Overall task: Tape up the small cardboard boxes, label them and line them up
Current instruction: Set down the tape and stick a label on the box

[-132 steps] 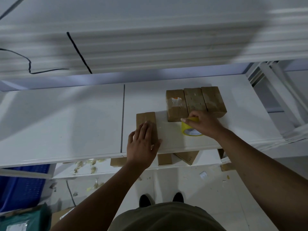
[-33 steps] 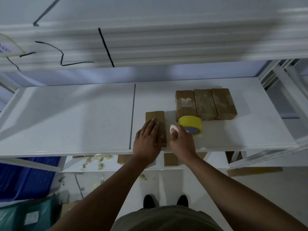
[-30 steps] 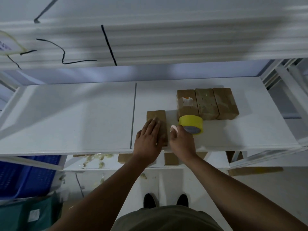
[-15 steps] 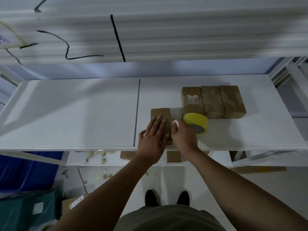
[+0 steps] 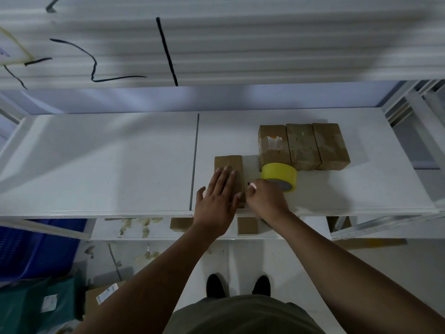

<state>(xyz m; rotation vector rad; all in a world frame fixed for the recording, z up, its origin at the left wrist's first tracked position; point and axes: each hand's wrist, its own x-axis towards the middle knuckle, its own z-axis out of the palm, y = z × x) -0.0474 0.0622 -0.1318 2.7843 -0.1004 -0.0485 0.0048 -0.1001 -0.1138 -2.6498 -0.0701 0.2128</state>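
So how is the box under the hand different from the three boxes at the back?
The front box lies alone near the shelf edge, pressed flat by the left hand; the three back boxes touch in a row, untouched. The front box looks clean; the back ones look taped and scuffed, one with a torn label. All are small brown cardboard.

A small brown box (image 5: 228,165) lies flat under the left hand (image 5: 216,203). Three more boxes (image 5: 304,146) sit side by side past the right hand (image 5: 265,200); one maybe has a label.
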